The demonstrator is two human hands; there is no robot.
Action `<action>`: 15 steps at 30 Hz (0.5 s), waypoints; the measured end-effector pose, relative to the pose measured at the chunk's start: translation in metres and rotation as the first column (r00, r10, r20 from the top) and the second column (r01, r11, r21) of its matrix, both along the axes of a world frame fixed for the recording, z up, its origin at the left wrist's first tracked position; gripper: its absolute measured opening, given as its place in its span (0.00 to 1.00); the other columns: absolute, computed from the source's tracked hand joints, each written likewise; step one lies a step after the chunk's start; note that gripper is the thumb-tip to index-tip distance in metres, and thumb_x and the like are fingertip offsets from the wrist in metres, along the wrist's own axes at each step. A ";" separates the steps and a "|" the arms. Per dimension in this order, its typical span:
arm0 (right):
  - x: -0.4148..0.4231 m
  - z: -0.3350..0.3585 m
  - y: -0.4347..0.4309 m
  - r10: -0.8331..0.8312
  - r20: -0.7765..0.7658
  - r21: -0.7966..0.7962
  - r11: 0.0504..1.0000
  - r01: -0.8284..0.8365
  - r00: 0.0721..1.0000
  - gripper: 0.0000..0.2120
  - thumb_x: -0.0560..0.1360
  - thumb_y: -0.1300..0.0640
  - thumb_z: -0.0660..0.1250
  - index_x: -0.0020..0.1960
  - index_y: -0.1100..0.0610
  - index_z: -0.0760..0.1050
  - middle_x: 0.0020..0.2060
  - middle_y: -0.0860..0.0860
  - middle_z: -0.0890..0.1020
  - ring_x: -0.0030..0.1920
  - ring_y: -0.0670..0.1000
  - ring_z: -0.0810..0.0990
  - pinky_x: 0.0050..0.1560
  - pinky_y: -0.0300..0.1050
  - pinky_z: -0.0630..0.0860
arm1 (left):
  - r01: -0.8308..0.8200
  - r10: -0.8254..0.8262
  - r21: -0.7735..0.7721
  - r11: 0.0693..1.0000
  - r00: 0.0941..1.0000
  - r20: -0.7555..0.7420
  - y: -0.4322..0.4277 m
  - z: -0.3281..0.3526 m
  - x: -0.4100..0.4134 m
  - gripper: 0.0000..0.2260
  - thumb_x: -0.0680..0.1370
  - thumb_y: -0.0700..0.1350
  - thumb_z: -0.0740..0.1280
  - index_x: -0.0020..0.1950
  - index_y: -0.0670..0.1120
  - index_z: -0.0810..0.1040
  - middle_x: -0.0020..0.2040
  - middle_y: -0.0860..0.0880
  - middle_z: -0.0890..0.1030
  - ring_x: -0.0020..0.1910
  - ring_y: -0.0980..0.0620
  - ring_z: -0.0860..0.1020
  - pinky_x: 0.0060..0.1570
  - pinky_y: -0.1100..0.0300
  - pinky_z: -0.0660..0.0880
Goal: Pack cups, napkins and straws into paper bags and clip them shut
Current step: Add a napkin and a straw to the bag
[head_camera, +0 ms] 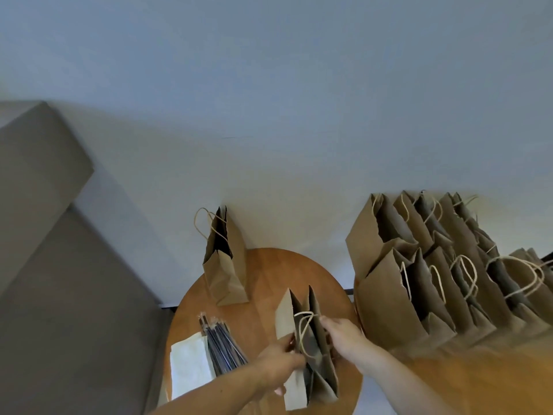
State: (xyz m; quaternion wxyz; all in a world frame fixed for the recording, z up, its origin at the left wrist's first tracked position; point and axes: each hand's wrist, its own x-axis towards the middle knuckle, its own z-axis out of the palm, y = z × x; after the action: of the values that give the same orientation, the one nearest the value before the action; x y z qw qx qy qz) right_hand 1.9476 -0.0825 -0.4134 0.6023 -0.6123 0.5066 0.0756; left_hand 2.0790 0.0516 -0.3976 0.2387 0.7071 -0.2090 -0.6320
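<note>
Now we hold one paper bag [320,378] upright on the round table [275,271], a little toward 4 o'clock from its centre, counting the wall [269,85] side as 12 o'clock. Our left hand [279,359] comes in from 7 o'clock and pinches the bag's left side near the rim, thumb and fingers curled on the paper. Our right hand [341,333] comes in from 5 o'clock and grips the right side near the top, its fingers curled at the edge just beside the twine handle [303,317]. The mouth stands open and dark; we cannot tell what lies inside.

A second bag [224,274] stands at 11 o'clock on the table's edge, close to the wall, its mouth open and one handle loop hanging out to the left. At 8 o'clock lies a stack of white napkins [188,363], and touching its right side a bundle of straws [221,345] in clear wrappers points toward 11 o'clock.

Off the table at 3 o'clock, the waiting bags [419,283] stand crowded in rows on a separate wooden surface [478,378], mouths up, handles looping above them. At 9 o'clock a grey block of furniture [59,265] fills the side.
</note>
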 end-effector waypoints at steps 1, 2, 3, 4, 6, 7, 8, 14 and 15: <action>0.002 0.001 0.005 -0.003 0.027 0.037 0.999 0.002 1.000 0.20 0.82 0.42 0.55 0.61 0.53 0.79 0.49 0.50 0.84 0.51 0.51 0.82 0.57 0.50 0.77 | 0.023 -0.023 -0.001 1.000 1.000 -0.006 0.000 -0.001 -0.002 0.30 0.69 0.46 0.66 0.71 0.58 0.66 0.60 0.50 0.76 0.46 0.50 0.76 0.35 0.62 0.76; 0.005 0.003 0.010 -0.010 0.061 0.085 0.996 0.005 0.998 0.20 0.82 0.43 0.55 0.57 0.54 0.81 0.47 0.52 0.86 0.48 0.54 0.84 0.55 0.51 0.78 | 0.043 -0.043 -0.011 0.999 0.999 -0.007 0.000 -0.002 -0.005 0.31 0.68 0.45 0.68 0.71 0.57 0.66 0.58 0.50 0.77 0.44 0.50 0.76 0.36 0.62 0.75; 0.007 0.008 0.015 -0.021 0.101 0.134 0.991 0.007 0.995 0.20 0.82 0.45 0.55 0.52 0.55 0.82 0.46 0.54 0.86 0.46 0.55 0.84 0.50 0.51 0.78 | 0.055 -0.055 -0.041 0.998 0.998 -0.010 0.000 -0.004 -0.008 0.30 0.68 0.44 0.69 0.70 0.55 0.68 0.53 0.51 0.78 0.42 0.52 0.77 0.36 0.63 0.74; 0.008 0.011 0.019 -0.019 0.131 0.166 0.986 -0.003 0.991 0.20 0.81 0.47 0.56 0.47 0.55 0.83 0.45 0.56 0.86 0.43 0.56 0.82 0.45 0.49 0.76 | 0.042 -0.044 -0.088 0.995 0.999 -0.019 0.000 -0.006 -0.012 0.28 0.69 0.42 0.71 0.68 0.54 0.69 0.49 0.53 0.80 0.40 0.56 0.79 0.35 0.65 0.74; 0.011 0.017 0.025 -0.013 0.176 0.174 0.985 -0.018 0.984 0.21 0.81 0.51 0.55 0.39 0.54 0.83 0.43 0.55 0.86 0.41 0.55 0.80 0.42 0.46 0.73 | -0.009 0.007 -0.181 0.984 1.000 -0.012 -0.001 -0.006 -0.021 0.21 0.71 0.39 0.72 0.62 0.52 0.74 0.42 0.60 0.83 0.39 0.64 0.81 0.37 0.68 0.76; 0.012 0.019 0.028 -0.022 0.195 0.168 0.986 -0.012 0.981 0.21 0.81 0.52 0.55 0.38 0.54 0.83 0.42 0.54 0.86 0.40 0.53 0.80 0.42 0.44 0.74 | -0.019 0.032 -0.205 0.979 0.998 0.062 -0.002 -0.007 -0.026 0.17 0.72 0.41 0.73 0.58 0.53 0.76 0.41 0.60 0.84 0.41 0.63 0.82 0.41 0.65 0.78; 0.012 0.020 0.030 -0.034 0.206 0.171 0.985 -0.002 0.978 0.20 0.81 0.52 0.56 0.39 0.54 0.83 0.41 0.53 0.86 0.39 0.51 0.80 0.41 0.42 0.74 | -0.002 0.040 -0.201 0.980 0.982 0.187 -0.005 -0.008 -0.031 0.12 0.73 0.45 0.72 0.56 0.54 0.79 0.43 0.59 0.84 0.45 0.61 0.82 0.46 0.61 0.79; 0.007 0.011 0.022 0.101 0.194 0.079 0.990 -0.118 0.976 0.14 0.81 0.52 0.58 0.56 0.49 0.81 0.52 0.47 0.84 0.50 0.48 0.82 0.46 0.43 0.74 | -0.012 0.019 -0.016 1.000 0.803 0.596 -0.010 -0.005 -0.030 0.12 0.80 0.47 0.59 0.54 0.47 0.81 0.46 0.48 0.81 0.47 0.48 0.81 0.42 0.60 0.75; 0.006 0.008 0.017 0.182 0.177 -0.011 0.983 -0.183 0.967 0.14 0.81 0.53 0.58 0.61 0.48 0.79 0.58 0.48 0.81 0.55 0.48 0.80 0.52 0.42 0.75 | -0.017 0.021 -0.012 1.000 0.785 0.619 -0.010 -0.003 -0.026 0.11 0.81 0.47 0.59 0.53 0.46 0.81 0.46 0.47 0.81 0.45 0.48 0.80 0.41 0.60 0.74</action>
State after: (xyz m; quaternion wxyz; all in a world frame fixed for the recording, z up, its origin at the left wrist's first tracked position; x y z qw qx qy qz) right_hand 1.9538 -0.0655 -0.4056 0.6371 -0.6590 0.3922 0.0775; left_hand 2.0527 0.0419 -0.4007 0.1652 0.8766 -0.2703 -0.3624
